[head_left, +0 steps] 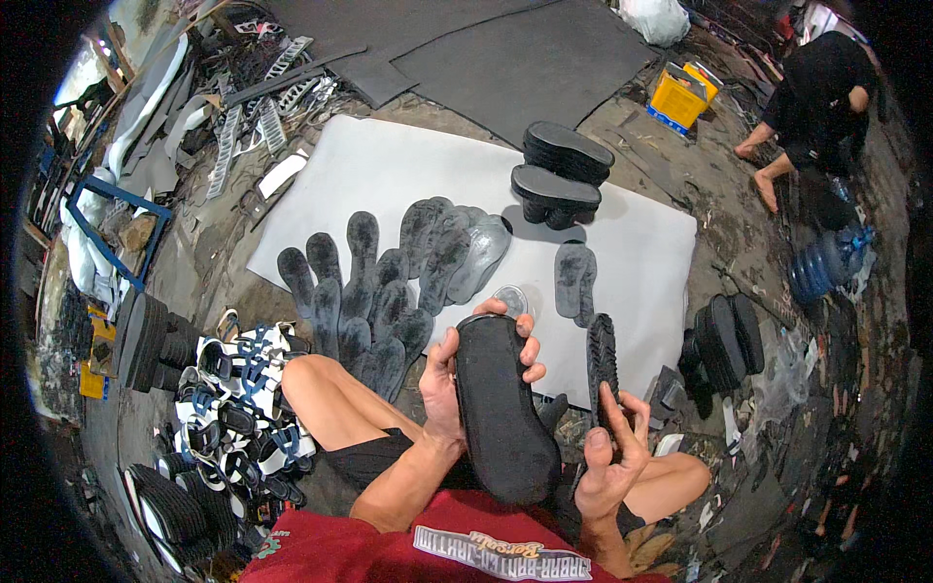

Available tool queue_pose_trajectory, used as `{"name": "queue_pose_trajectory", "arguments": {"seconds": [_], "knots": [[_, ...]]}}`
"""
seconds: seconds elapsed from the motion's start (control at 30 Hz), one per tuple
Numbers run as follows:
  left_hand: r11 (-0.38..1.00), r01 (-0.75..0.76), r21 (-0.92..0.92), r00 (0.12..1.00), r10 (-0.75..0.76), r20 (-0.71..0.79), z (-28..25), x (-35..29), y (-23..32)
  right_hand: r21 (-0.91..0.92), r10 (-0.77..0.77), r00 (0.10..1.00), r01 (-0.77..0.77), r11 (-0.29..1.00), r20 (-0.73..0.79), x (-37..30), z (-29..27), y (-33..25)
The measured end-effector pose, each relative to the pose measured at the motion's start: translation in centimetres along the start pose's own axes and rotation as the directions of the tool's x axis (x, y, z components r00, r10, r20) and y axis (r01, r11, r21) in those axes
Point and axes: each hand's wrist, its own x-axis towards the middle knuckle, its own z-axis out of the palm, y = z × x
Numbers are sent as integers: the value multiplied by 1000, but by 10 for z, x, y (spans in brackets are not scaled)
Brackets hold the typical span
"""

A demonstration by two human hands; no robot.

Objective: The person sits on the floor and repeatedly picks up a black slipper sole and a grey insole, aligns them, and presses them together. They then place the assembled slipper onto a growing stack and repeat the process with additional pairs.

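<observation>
My left hand (444,403) grips a thick black shoe sole (503,408), thumb along its left edge and fingertips curled over the right. The sole's broad flat face is turned up, above my lap. To the right, my right hand (617,462) holds a second black sole (603,355) on edge, its ridged tread showing along the side. The two soles are apart. Beyond my hands, several grey-black soles (360,257) lie overlapping on a white sheet (641,253). A pair of soles (574,277) lies right of centre, near a round, shiny lid or tin (510,299).
Stacked black soles (569,151) stand at the sheet's far edge. White-and-blue sandal uppers (238,398) are heaped at my left, and more soles (724,340) stand at right. Yellow box (678,97), water jug (826,264) and another person (826,97) are farther right.
</observation>
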Motion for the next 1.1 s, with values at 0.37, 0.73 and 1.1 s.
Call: {"name": "queue_pose_trajectory", "arguments": {"seconds": [0.37, 0.73, 1.1], "knots": [[960, 241, -145, 971, -239, 34, -1, -8, 2, 56, 47, 998, -50, 997, 52, 5, -2, 15], [969, 245, 33, 969, -245, -10, -5, -14, 13, 15, 3, 993, -5, 1000, 115, -6, -4, 9], [860, 368, 355, 930, -341, -139, 1, -10, 30, 25, -7, 995, 5, 1000, 95, -1, -4, 12]]}}
